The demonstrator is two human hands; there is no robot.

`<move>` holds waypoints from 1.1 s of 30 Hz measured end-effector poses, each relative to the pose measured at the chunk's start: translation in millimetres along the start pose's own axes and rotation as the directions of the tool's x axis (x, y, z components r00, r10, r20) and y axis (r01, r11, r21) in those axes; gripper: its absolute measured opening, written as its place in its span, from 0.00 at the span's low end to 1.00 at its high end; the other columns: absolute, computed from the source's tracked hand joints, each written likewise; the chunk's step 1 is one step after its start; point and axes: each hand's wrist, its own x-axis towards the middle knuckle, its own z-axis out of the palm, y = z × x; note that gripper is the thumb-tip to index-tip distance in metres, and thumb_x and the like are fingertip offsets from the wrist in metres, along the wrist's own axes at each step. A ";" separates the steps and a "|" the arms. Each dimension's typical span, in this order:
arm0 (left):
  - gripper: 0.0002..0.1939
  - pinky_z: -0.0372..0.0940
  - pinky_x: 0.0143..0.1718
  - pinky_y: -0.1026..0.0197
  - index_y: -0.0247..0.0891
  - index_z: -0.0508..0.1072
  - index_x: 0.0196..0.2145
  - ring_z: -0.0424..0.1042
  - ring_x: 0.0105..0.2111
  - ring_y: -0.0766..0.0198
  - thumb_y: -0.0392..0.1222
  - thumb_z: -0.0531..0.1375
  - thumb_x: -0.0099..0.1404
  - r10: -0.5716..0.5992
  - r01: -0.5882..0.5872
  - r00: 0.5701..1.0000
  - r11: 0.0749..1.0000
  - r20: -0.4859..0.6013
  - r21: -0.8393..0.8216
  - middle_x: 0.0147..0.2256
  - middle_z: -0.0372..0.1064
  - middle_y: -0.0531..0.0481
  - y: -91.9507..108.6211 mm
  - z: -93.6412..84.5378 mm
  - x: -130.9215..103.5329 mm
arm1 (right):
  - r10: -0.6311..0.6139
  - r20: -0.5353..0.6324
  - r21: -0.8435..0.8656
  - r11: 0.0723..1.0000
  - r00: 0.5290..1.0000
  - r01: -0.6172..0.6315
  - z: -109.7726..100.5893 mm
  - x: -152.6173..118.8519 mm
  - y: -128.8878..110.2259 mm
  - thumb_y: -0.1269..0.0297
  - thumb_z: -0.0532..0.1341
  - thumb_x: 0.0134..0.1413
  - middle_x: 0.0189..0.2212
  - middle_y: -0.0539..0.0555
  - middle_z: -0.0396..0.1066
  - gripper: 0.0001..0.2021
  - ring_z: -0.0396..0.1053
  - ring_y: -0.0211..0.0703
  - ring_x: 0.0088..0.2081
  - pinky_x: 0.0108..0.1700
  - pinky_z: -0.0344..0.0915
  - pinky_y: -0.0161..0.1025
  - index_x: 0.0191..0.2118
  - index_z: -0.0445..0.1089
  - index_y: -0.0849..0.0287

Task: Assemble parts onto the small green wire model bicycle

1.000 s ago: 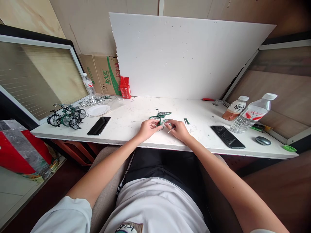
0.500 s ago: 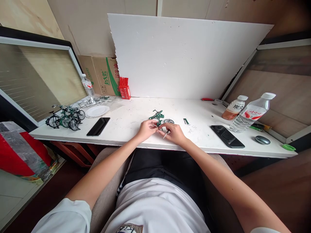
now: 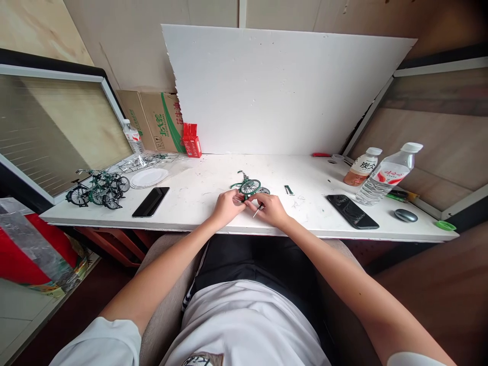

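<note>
Bicycle model (image 3: 249, 187) is pinched in left hand (image 3: 226, 206) over bench (image 3: 208, 175), near front edge; slim tool (image 3: 257, 211) is held in right hand (image 3: 272, 209), fingertips close to model.

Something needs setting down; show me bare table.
Free: the scuffed patch between left phone and left hand, and the strip before the white panel, right of the red box. Crowded: left end, with model bicycles and plate; right end, with bottles, right phone and mouse; around the held bicycle.
</note>
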 end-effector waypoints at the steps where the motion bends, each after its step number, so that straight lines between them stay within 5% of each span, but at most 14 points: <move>1: 0.10 0.77 0.44 0.57 0.36 0.81 0.38 0.82 0.38 0.56 0.32 0.71 0.57 0.011 -0.011 1.000 1.000 -0.001 0.004 0.36 0.83 0.45 0.8 0.0 -0.6 | -0.004 -0.005 -0.009 1.000 1.000 0.004 -0.1 0.0 -0.5 0.52 0.61 0.72 0.26 0.51 0.73 0.15 0.66 0.39 0.25 0.32 0.60 0.37 0.40 0.78 0.56; 14: 0.13 0.77 0.41 0.57 0.38 0.77 0.39 0.82 0.35 0.58 0.36 0.73 0.57 0.007 -0.006 1.000 0.999 -0.026 0.046 0.36 0.83 0.45 -0.7 0.1 -1.1 | -0.003 -0.038 0.000 1.000 0.999 0.003 -0.7 0.5 -0.9 0.54 0.61 0.73 0.35 0.54 0.82 0.12 0.71 0.40 0.27 0.36 0.66 0.38 0.43 0.78 0.54; 27: 0.12 0.76 0.42 0.57 0.36 0.80 0.42 0.81 0.37 0.58 0.36 0.70 0.60 0.001 -0.001 1.000 1.000 0.020 0.011 0.38 0.83 0.44 1.6 -0.8 -2.7 | -0.042 -0.070 -0.030 0.999 0.997 0.040 1.8 -0.6 1.3 0.53 0.61 0.73 0.33 0.54 0.82 0.13 0.71 0.40 0.27 0.34 0.66 0.38 0.44 0.79 0.54; 33: 0.20 0.77 0.42 0.57 0.40 0.80 0.52 0.82 0.39 0.56 0.36 0.69 0.62 0.056 -0.058 0.997 0.997 0.049 0.048 0.43 0.83 0.44 -4.2 2.5 -3.1 | -0.036 -0.108 -0.064 0.998 0.993 0.029 6.9 -2.7 8.9 0.57 0.60 0.73 0.39 0.55 0.84 0.11 0.74 0.42 0.29 0.35 0.68 0.39 0.46 0.80 0.53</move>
